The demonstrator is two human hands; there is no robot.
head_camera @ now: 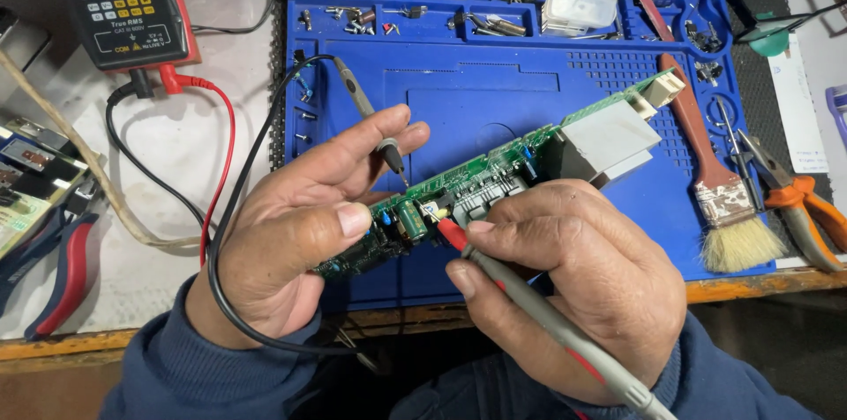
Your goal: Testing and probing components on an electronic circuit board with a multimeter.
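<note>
I hold the long green circuit board (494, 177) tilted above the blue work mat (494, 93), which lies on the counter (168, 235). My left hand (300, 235) cradles the board's near end, thumb pressed on its edge, while my index finger and middle finger pinch the black probe (366, 116), its tip touching the board's top edge. My right hand (573, 279) has its fingers closed around the red probe (529, 305), gripped like a pen, its red tip resting on the board just beside a dark green capacitor (410, 219). A grey block (609, 142) sits on the board's far end.

Beyond the mat's left edge stands the multimeter (123, 1), with red and black leads running from it. On the mat's right side lies a paintbrush (715, 182); just past that, orange-handled pliers (803, 208). The mat's far compartments hold small screws and parts.
</note>
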